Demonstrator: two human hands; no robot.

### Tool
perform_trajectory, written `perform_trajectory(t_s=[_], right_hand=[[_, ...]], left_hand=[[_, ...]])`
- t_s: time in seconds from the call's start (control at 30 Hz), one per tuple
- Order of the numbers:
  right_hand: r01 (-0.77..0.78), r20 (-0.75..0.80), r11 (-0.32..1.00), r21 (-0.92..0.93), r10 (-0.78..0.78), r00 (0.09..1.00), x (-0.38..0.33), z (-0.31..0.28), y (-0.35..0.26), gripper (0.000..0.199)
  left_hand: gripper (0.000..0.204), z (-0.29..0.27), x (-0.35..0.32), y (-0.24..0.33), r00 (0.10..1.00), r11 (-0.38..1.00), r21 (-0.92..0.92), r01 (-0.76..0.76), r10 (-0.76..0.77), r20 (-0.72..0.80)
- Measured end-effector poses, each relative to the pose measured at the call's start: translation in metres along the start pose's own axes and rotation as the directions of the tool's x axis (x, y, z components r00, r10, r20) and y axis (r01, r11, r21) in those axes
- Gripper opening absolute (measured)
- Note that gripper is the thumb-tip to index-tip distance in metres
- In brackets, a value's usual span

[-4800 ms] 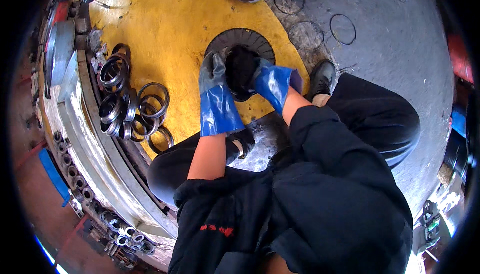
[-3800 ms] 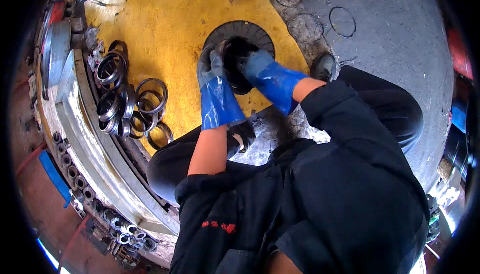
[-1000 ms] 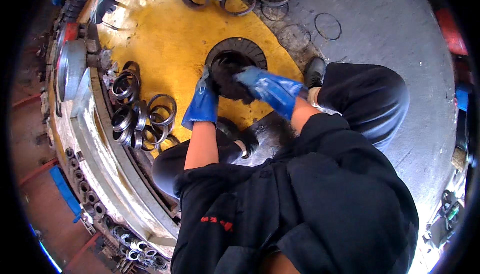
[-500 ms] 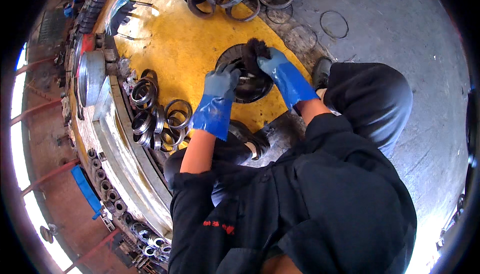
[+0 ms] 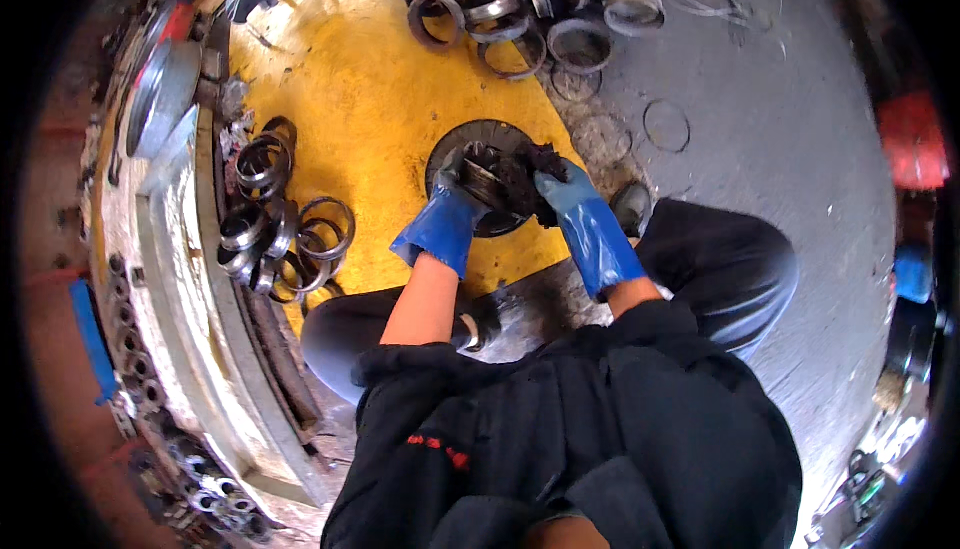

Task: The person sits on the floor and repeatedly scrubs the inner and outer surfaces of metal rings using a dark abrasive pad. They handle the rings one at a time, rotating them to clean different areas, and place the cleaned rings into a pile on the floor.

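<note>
A round black pan [image 5: 472, 131] lies on the yellow floor in front of me, its inside dark and partly covered by my hands. Over it, my left hand [image 5: 454, 185], in a blue and grey rubber glove, is closed on a dark metal ring [image 5: 486, 187]. My right hand [image 5: 572, 191], gloved alike, grips a shaggy dark rag [image 5: 538, 177] at the ring's right side. The rag hides part of the ring, and whether they press together I cannot tell.
Several metal rings [image 5: 262, 239] lie in a cluster to the left, beside a long metal channel [image 5: 240, 349]. A larger heap of rings [image 5: 495, 11] lies at the far side. A thin hoop [image 5: 666, 126] rests on the grey floor, near my right shoe [image 5: 631, 207].
My left hand, earlier reaching into the pan, now holds the metal ring over it. The rag in my right hand has come from the pan's far rim to beside the ring. The view has shifted.
</note>
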State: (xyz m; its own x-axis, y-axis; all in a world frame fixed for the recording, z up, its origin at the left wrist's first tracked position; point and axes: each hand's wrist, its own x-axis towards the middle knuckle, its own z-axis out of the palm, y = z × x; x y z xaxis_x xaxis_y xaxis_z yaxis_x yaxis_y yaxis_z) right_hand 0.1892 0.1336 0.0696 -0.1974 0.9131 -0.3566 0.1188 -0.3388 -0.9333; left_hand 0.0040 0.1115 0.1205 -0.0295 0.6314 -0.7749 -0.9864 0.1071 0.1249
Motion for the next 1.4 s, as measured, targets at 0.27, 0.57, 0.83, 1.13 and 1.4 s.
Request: perform_trajectory(t_s=[0.27,0.57,0.83,1.13,1.4], right_hand=[[0.565,0.101,0.728,-0.39,-0.576,0.811,-0.024,0.009,-0.146,0.048],[0.559,0.402,0.202,-0.804,-0.507,0.762,-0.046,0.091,-0.099,0.06],[0.262,0.269,0.494,-0.829,-0.06,0.961,0.07,0.11,-0.101,0.04],[0.216,0.282,0.275,-0.937,0.227,0.932,0.1,0.128,-0.107,0.053],[0.628,0.54,0.127,-0.767,-0.4,0.741,-0.053,0.083,-0.098,0.076]], left_hand=[[0.026,-0.063,-0.011,-0.027,0.897,0.617,0.655,-0.436,0.24,0.371],[0.03,-0.119,0.079,-0.04,0.881,0.958,0.112,-0.265,0.193,0.432],[0.026,-0.05,-0.011,-0.024,0.987,0.819,0.558,-0.132,0.056,0.152],[0.028,-0.063,-0.006,-0.022,0.938,0.527,0.777,-0.345,0.162,0.306],[0.038,-0.117,0.062,-0.039,0.827,0.989,0.057,-0.137,0.083,0.556]])
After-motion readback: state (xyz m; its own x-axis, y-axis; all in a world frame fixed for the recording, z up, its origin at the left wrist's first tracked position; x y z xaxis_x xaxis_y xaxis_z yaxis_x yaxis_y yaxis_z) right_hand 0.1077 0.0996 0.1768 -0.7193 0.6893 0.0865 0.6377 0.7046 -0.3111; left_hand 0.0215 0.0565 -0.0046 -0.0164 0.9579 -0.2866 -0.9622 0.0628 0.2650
